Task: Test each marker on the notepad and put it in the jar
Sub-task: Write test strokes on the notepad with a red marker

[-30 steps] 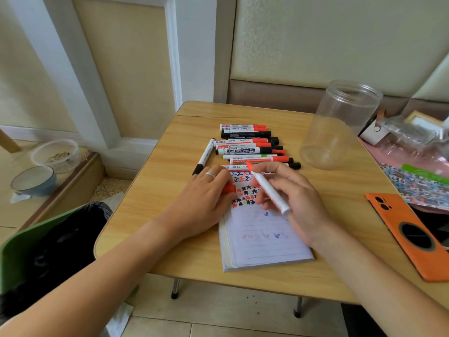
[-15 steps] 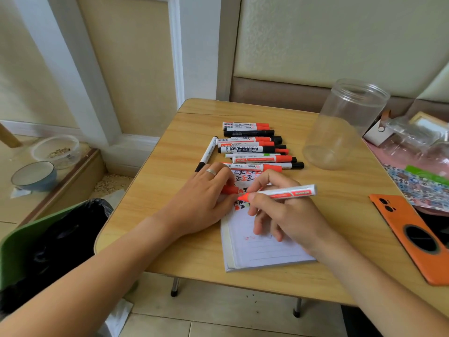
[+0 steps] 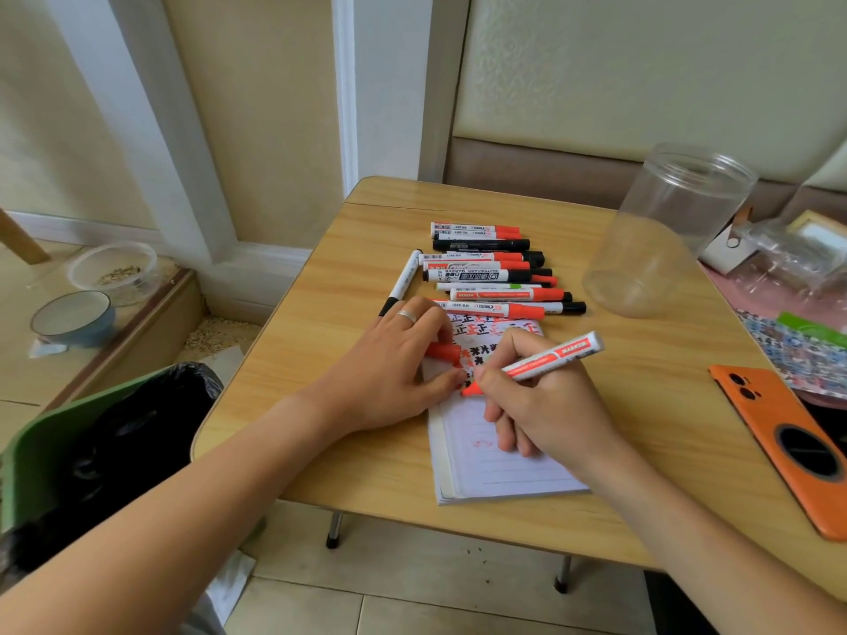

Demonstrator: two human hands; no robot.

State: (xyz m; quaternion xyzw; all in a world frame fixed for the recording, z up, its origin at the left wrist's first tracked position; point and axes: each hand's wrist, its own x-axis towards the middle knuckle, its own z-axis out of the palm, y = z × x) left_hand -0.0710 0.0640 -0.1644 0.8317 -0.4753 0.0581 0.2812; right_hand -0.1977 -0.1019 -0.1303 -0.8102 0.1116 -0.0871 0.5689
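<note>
My right hand (image 3: 545, 405) grips a white and red marker (image 3: 552, 357), its red tip down on the lined notepad (image 3: 499, 469) and its tail pointing up to the right. My left hand (image 3: 389, 368) rests on the notepad's upper left part and holds the marker's red cap (image 3: 442, 351) under its fingers. Faint red test marks show on the page below my right hand. Several red and black markers (image 3: 490, 272) lie in a row beyond the notepad. The clear plastic jar (image 3: 664, 231) stands open at the back right.
An orange phone (image 3: 788, 442) lies near the table's right edge, with patterned paper and clear packaging behind it. A green bin with a black bag (image 3: 101, 446) stands on the floor at the left. Two bowls (image 3: 73, 316) sit further left on the floor.
My right hand turned the marker from tip-up to tip-down and lowered it onto the notepad's upper part. My left hand stayed on the pad with the cap.
</note>
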